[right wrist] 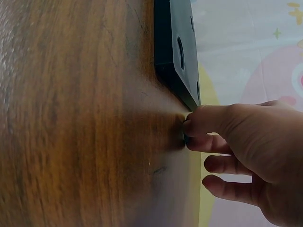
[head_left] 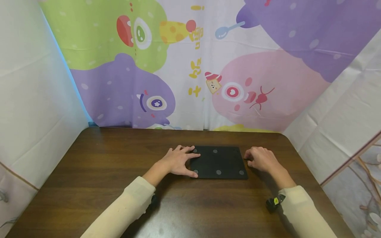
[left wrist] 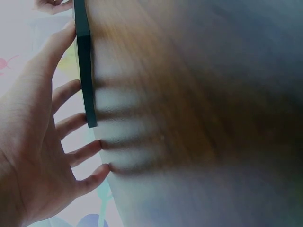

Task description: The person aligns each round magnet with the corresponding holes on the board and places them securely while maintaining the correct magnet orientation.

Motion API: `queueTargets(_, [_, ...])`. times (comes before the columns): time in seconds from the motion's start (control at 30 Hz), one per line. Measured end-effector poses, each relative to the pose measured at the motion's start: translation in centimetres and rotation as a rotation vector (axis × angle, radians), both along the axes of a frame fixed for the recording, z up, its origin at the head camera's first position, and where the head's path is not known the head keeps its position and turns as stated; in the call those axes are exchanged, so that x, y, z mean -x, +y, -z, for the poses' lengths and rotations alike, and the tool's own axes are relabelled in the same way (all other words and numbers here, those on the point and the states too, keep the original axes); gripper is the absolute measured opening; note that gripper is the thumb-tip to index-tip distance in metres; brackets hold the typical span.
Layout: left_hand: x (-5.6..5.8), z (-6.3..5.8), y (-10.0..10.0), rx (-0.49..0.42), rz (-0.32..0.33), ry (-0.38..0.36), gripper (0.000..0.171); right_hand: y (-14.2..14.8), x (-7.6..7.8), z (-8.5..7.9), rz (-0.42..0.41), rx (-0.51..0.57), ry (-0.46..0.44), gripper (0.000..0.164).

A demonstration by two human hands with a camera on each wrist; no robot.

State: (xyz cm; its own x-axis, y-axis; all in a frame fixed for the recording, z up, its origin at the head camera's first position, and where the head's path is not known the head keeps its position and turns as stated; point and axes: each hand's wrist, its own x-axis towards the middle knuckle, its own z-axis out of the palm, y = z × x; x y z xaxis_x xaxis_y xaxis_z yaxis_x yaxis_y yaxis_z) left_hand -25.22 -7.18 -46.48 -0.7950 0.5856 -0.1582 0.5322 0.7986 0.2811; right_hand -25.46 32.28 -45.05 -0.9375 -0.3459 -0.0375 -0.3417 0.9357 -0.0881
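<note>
A flat black rectangular board [head_left: 219,162] lies on the table, with several round grey discs [head_left: 218,172] along its long edges. My left hand [head_left: 179,161] spreads its fingers at the board's left end. The thumb and index fingertip rest on the board there, and other fingertips touch the table in the left wrist view. Just off the board's right end is my right hand [head_left: 262,159]. Its thumb and index finger pinch a small dark piece [right wrist: 185,130] at the tabletop. Fingers cover most of that piece, so its full shape is hidden.
The brown wooden table [head_left: 190,211] has rounded far corners. Behind it hangs a printed cartoon curtain [head_left: 184,109], with pale cloth panels [head_left: 29,82] on both sides. A small black device [head_left: 273,202] is strapped at the right wrist.
</note>
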Motion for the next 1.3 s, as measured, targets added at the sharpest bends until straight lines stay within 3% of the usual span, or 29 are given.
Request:
queueTargets(0.83, [-0.1,-0.2,0.0,-0.001,0.003,-0.013,0.091,-0.1,0.7,-1.7,0.010,0.020,0.006,0.016])
queueTargets(1.3, [0.4,0.7,-0.2,-0.021,0.010,-0.005,0.095,-0.7,0.7,-1.5,0.013,0.038,0.004,0.014])
